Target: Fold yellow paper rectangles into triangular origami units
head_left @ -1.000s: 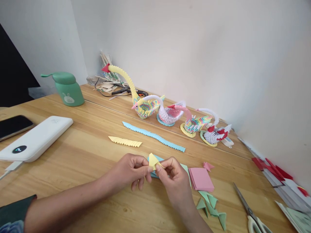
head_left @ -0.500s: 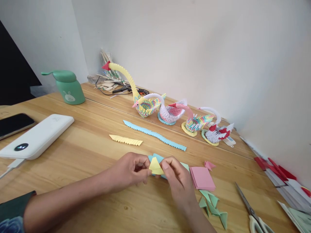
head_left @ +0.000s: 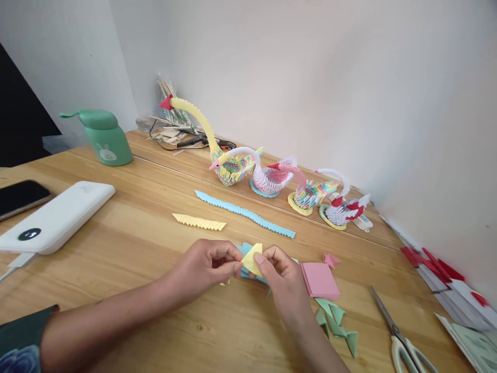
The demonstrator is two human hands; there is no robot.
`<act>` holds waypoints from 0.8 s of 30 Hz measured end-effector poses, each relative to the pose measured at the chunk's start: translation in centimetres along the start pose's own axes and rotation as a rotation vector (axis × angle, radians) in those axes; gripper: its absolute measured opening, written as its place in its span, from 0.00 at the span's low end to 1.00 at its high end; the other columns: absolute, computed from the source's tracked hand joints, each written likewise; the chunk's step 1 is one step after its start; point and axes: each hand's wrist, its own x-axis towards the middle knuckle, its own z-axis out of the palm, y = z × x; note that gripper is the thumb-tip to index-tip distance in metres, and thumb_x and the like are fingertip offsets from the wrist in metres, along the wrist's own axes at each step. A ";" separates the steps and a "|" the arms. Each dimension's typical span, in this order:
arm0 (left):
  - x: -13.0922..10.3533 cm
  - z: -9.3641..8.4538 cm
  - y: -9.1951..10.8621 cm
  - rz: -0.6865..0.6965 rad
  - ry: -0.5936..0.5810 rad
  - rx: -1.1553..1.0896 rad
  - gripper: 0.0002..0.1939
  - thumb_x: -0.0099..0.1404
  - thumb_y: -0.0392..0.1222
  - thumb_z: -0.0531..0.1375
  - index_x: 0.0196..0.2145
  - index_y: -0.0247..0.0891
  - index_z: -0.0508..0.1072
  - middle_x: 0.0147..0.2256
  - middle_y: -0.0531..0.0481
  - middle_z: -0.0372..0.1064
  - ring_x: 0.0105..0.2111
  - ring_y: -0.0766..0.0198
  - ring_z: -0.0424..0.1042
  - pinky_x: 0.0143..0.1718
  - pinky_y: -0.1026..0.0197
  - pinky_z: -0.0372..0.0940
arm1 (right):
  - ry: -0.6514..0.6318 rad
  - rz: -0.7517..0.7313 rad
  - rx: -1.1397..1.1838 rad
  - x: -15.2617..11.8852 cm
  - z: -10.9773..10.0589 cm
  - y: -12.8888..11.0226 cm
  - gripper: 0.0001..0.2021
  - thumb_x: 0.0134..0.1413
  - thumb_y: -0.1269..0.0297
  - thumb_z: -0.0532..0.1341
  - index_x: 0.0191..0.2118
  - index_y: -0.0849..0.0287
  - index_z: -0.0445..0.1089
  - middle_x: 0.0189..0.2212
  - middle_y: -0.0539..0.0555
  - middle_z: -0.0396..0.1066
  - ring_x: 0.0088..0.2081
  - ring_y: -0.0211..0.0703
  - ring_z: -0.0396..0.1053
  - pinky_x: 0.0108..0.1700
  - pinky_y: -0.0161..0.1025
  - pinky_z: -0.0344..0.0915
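A small folded yellow paper [head_left: 253, 259] is pinched between both hands. My left hand [head_left: 212, 263] grips its left corner with thumb and forefinger. The thumb of my right hand [head_left: 280, 274] presses on its right side, with the fingers behind. Blue paper pieces [head_left: 245, 249] lie on the table beneath and behind it, partly covered by the hands. Right of my right hand sit a stack of pink paper squares [head_left: 319, 280] and a folded pink piece [head_left: 331, 260]. Several folded green pieces [head_left: 337, 325] lie in front of the stack.
A blue folded strip [head_left: 248, 214] and a yellow strip [head_left: 199, 222] lie beyond the hands. Several paper swans [head_left: 267, 178] stand near the wall. Scissors [head_left: 396, 331] are at the right; a white power bank [head_left: 62, 217], a phone [head_left: 21, 199] and a green bottle [head_left: 106, 140] at the left.
The yellow paper has been turned so its upper point now leans right, and my right thumb has moved onto its face. The whole view has shifted slightly.
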 end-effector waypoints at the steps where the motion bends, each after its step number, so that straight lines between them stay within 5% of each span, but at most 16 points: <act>1: 0.0 0.1 -0.1 -0.011 0.005 -0.007 0.08 0.56 0.41 0.57 0.24 0.34 0.70 0.21 0.54 0.68 0.21 0.71 0.63 0.24 0.68 0.59 | 0.002 0.009 0.019 0.0 0.0 0.0 0.13 0.51 0.57 0.60 0.23 0.58 0.62 0.19 0.47 0.66 0.26 0.37 0.62 0.32 0.34 0.57; 11: 0.3 0.2 -0.1 -0.043 0.018 -0.102 0.07 0.57 0.40 0.57 0.28 0.34 0.73 0.27 0.50 0.75 0.22 0.70 0.67 0.22 0.70 0.58 | -0.039 0.040 0.099 0.2 0.1 0.7 0.15 0.51 0.56 0.61 0.21 0.59 0.62 0.20 0.46 0.61 0.25 0.36 0.56 0.31 0.35 0.54; 20: -0.5 -0.2 -0.2 0.147 0.088 0.337 0.14 0.61 0.40 0.52 0.25 0.34 0.76 0.19 0.55 0.64 0.20 0.71 0.59 0.22 0.69 0.51 | 0.007 0.018 0.017 0.3 0.2 1.2 0.16 0.49 0.53 0.61 0.20 0.59 0.62 0.18 0.46 0.60 0.24 0.36 0.55 0.28 0.35 0.50; 24: -0.2 -0.2 -0.2 0.030 0.051 0.154 0.15 0.60 0.42 0.53 0.24 0.33 0.75 0.18 0.54 0.65 0.20 0.70 0.62 0.22 0.69 0.54 | 0.012 0.003 -0.012 0.3 0.2 0.8 0.15 0.49 0.56 0.61 0.20 0.59 0.60 0.18 0.45 0.57 0.24 0.35 0.52 0.27 0.34 0.49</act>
